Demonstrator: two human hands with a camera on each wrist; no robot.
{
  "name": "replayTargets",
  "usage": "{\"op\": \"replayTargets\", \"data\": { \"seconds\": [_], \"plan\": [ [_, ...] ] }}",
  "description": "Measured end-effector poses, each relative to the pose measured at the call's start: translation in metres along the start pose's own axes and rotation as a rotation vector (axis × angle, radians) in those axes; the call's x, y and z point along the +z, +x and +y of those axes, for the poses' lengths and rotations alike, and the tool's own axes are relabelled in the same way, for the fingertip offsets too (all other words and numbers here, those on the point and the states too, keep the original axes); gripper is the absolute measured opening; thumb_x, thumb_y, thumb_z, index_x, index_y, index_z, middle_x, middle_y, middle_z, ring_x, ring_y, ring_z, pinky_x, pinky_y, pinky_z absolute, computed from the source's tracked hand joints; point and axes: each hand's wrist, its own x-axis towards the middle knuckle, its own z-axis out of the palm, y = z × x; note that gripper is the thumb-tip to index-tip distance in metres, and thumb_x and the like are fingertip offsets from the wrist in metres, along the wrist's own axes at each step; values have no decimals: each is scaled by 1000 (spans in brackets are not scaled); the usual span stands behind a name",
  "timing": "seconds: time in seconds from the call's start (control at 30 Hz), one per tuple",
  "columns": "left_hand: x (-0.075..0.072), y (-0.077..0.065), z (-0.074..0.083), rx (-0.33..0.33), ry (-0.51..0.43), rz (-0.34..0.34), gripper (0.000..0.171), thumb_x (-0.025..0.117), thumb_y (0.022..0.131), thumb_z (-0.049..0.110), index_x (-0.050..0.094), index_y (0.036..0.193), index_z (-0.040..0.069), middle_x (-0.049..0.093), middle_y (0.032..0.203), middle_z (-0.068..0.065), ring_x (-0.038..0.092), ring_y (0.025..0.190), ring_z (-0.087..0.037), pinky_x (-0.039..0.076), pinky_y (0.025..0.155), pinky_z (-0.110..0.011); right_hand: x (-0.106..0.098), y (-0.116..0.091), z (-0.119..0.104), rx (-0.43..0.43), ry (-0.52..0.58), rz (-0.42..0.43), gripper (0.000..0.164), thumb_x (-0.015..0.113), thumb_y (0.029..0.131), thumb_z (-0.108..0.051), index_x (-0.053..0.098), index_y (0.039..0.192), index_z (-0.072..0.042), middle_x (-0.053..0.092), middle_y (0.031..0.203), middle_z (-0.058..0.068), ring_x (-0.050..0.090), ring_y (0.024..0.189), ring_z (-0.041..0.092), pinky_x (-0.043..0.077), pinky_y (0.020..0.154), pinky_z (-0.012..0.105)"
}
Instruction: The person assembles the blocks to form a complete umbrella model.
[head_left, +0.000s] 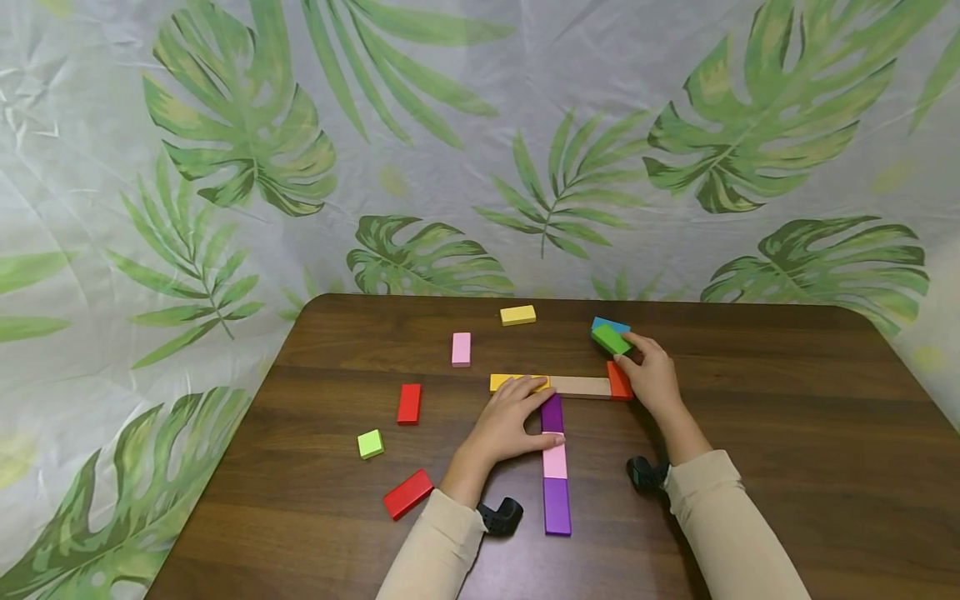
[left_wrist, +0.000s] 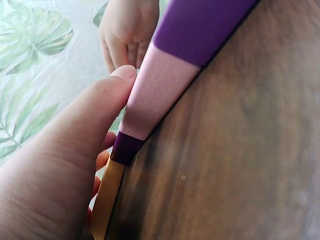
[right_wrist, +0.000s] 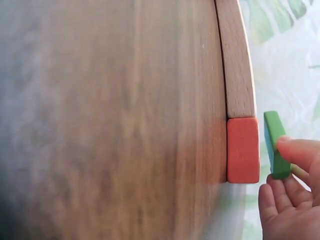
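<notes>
My right hand (head_left: 654, 379) pinches a green block (head_left: 611, 339) between thumb and fingers, just beyond the red-orange block (head_left: 619, 382). Behind the green one a blue block (head_left: 604, 322) is partly covered. Across the table runs a row: a yellow block (head_left: 498, 382), a plain wooden block (head_left: 581, 387), then the red-orange one. From it a column comes toward me, with a dark purple block (head_left: 551, 414), a pink block (head_left: 555, 462) and a purple block (head_left: 557, 508). My left hand (head_left: 506, 423) rests its fingers over the yellow block, its thumb touching the pink block's edge.
Loose on the left lie two red blocks (head_left: 408, 404), a lime-green cube (head_left: 371, 444) and a light pink block (head_left: 461, 349). A pale yellow block (head_left: 518, 315) lies near the table's far edge. Behind the table (head_left: 787, 417) hangs a leaf-patterned cloth (head_left: 570, 50).
</notes>
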Motion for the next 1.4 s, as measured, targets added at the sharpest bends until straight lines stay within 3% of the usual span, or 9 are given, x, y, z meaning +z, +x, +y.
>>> {"op": "replayTargets", "data": {
  "seconds": [0.6,1.4],
  "plan": [
    [1,1,0,-2,10,-6,73,57,75,61,45,134,21,35,140,3,22,131,-19,9,107,-34,3,9,-4,40,-9,-74,43,57,87,-9,47,127,2,44,125,26,47,102,39,40,84,52],
    [1,1,-1,-9,9,-6,73,58,75,61,45,134,21,35,140,3,21,131,-18,8,107,-33,7,7,-3,53,2,-58,41,57,87,-11,50,124,2,48,120,26,49,101,39,41,83,51]
  ]
}}
